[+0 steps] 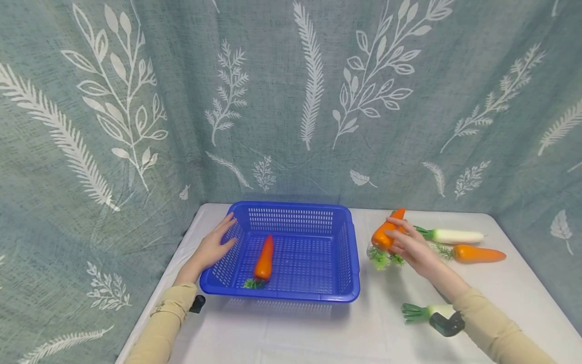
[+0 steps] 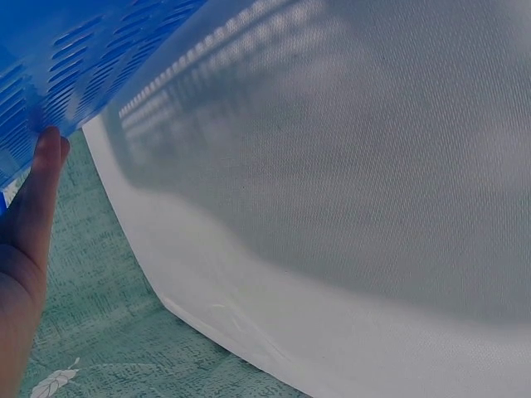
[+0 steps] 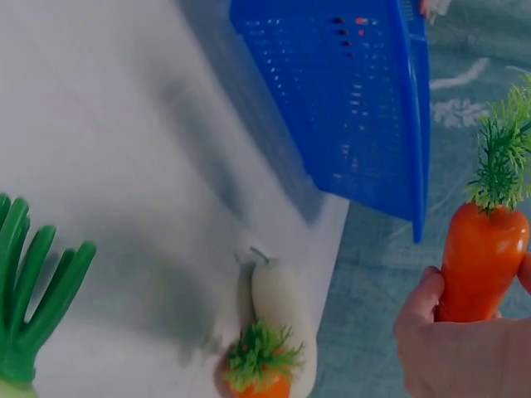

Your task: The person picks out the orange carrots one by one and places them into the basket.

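While the left hand (image 1: 212, 248) spreads at the basket (image 1: 300, 296), its wrist view omits the carrot (image 3: 484, 259) the right hand (image 1: 411, 247) grips.

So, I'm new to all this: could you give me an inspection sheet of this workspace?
Surface: white table, with shadows across it.
Job's things: blue basket with one carrot inside; another carrot and white radishes lie to the basket's right.
Clutter: nothing seen.
Left grip: at the basket's left side, fingers outstretched.
Right grip: holds a third carrot above the table, outside the basket.
Cables: nothing seen.
Surroundings: grey-green curtain with white leaf patterns.
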`<state>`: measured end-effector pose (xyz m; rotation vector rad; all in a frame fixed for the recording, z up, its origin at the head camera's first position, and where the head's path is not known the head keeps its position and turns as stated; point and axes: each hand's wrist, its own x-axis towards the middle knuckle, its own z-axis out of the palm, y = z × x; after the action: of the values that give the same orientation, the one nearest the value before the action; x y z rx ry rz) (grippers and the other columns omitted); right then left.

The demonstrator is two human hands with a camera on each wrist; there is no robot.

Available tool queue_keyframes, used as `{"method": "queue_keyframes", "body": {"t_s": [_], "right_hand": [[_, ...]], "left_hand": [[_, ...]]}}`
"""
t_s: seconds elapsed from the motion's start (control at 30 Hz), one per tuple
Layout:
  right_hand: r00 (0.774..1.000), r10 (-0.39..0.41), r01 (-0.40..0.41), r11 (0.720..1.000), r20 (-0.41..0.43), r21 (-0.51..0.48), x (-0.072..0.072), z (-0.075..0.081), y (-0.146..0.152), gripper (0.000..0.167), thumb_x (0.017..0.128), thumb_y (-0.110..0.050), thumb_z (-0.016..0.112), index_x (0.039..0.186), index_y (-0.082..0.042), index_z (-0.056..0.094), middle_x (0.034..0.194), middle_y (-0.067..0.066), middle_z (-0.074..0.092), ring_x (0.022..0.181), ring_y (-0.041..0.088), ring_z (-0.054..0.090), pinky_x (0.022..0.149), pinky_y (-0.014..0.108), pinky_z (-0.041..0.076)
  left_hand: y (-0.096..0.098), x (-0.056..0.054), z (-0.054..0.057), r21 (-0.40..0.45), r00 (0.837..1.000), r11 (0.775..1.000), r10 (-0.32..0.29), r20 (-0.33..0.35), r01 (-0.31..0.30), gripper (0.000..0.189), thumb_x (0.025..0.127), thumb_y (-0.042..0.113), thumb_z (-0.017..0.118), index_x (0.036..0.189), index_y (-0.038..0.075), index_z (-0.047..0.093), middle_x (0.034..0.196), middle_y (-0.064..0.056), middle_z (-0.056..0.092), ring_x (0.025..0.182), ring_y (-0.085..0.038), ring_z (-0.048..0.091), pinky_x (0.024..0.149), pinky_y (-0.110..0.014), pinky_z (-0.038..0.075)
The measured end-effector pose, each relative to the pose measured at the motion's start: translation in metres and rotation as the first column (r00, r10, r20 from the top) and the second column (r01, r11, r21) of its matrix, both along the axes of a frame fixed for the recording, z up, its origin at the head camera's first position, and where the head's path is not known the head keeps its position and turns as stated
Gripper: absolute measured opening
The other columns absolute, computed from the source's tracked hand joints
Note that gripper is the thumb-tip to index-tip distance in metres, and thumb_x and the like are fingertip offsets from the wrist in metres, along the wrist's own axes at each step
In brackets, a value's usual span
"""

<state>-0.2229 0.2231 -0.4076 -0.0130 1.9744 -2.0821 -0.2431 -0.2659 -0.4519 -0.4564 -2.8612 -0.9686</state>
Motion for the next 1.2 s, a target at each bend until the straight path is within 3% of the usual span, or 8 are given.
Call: {"method": "queue_keyframes", "body": {"t_s": [0.1, 0.37, 0.67, 0.87, 1.0, 1.1, 1.2], "right_hand": [[1.000, 0.006, -0.006, 1.000, 0.008, -0.003, 0.000, 0.000, -0.006, 0.027, 0.097, -0.015, 0.050, 0.113, -0.037, 0.052, 0.147, 0.018, 0.020, 0.093, 0.000, 0.056, 0.083, 0.017, 0.049], [1.000, 0.021, -0.020, 0.999, 0.012, -0.045, 0.001, -0.001, -0.020, 0.027, 0.095, -0.011, 0.051, 0.113, -0.032, 0.053, 0.129, 0.003, 0.038, 0.091, 0.000, 0.060, 0.083, 0.016, 0.050], [0.999, 0.029, -0.029, 0.999, 0.017, -0.016, 0.000, -0.001, -0.032, 0.031, 0.095, -0.015, 0.053, 0.125, -0.022, 0.049, 0.119, -0.002, 0.044, 0.090, 0.002, 0.059, 0.083, 0.017, 0.049], [0.999, 0.033, -0.032, 0.998, 0.027, -0.057, 0.000, -0.003, -0.041, 0.028, 0.095, -0.013, 0.054, 0.120, -0.026, 0.052, 0.119, -0.004, 0.046, 0.086, 0.001, 0.061, 0.080, 0.016, 0.051], [0.999, 0.040, -0.038, 0.998, 0.028, -0.058, 0.000, -0.005, -0.047, 0.028, 0.095, -0.013, 0.054, 0.120, -0.025, 0.052, 0.111, -0.006, 0.049, 0.074, 0.001, 0.055, 0.071, 0.014, 0.047], [0.998, 0.052, -0.051, 0.998, 0.026, -0.048, 0.000, -0.006, -0.052, 0.034, 0.094, -0.014, 0.054, 0.127, -0.020, 0.049, 0.111, -0.004, 0.051, 0.077, 0.002, 0.057, 0.074, 0.015, 0.049], [0.998, 0.065, -0.065, 0.998, 0.022, -0.022, 0.000, -0.006, -0.056, 0.044, 0.094, -0.017, 0.056, 0.136, -0.013, 0.043, 0.118, 0.002, 0.051, 0.093, 0.005, 0.062, 0.086, 0.018, 0.052]], "left_hand": [[0.000, 0.001, 0.000, 0.001, 1.000, 1.000, 0.002, 0.006, -0.002, 0.056, 0.092, 0.011, 0.055, 0.143, -0.004, 0.036, 0.155, -0.022, 0.024, 0.139, -0.044, 0.028, 0.111, -0.059, 0.027], [-0.001, 0.001, -0.001, -0.006, 1.000, 1.000, 0.007, 0.005, -0.007, 0.056, 0.093, 0.011, 0.054, 0.143, -0.004, 0.036, 0.155, -0.022, 0.023, 0.139, -0.045, 0.027, 0.111, -0.060, 0.026], [-0.002, 0.004, -0.004, 0.052, 0.992, 0.998, -0.036, -0.117, 0.043, 0.055, 0.092, 0.020, 0.054, 0.141, -0.002, 0.040, 0.154, -0.017, 0.028, 0.135, -0.046, 0.032, 0.107, -0.062, 0.030], [0.000, 0.002, -0.001, 0.031, 0.999, 0.999, -0.013, -0.042, 0.015, 0.055, 0.092, 0.012, 0.054, 0.141, -0.005, 0.037, 0.154, -0.023, 0.025, 0.137, -0.047, 0.029, 0.108, -0.063, 0.027], [0.001, 0.002, 0.001, 0.017, 1.000, 1.000, 0.000, -0.003, 0.000, 0.054, 0.093, 0.009, 0.054, 0.142, -0.005, 0.036, 0.155, -0.022, 0.023, 0.139, -0.044, 0.027, 0.111, -0.059, 0.026], [0.002, 0.002, 0.001, 0.015, 1.000, 1.000, 0.002, 0.005, -0.002, 0.055, 0.093, 0.010, 0.054, 0.142, -0.004, 0.036, 0.155, -0.022, 0.023, 0.139, -0.044, 0.027, 0.111, -0.059, 0.027], [0.001, 0.001, 0.000, 0.013, 1.000, 1.000, 0.002, 0.007, -0.002, 0.056, 0.092, 0.010, 0.055, 0.143, -0.004, 0.036, 0.155, -0.022, 0.023, 0.139, -0.044, 0.027, 0.111, -0.059, 0.027]]}}
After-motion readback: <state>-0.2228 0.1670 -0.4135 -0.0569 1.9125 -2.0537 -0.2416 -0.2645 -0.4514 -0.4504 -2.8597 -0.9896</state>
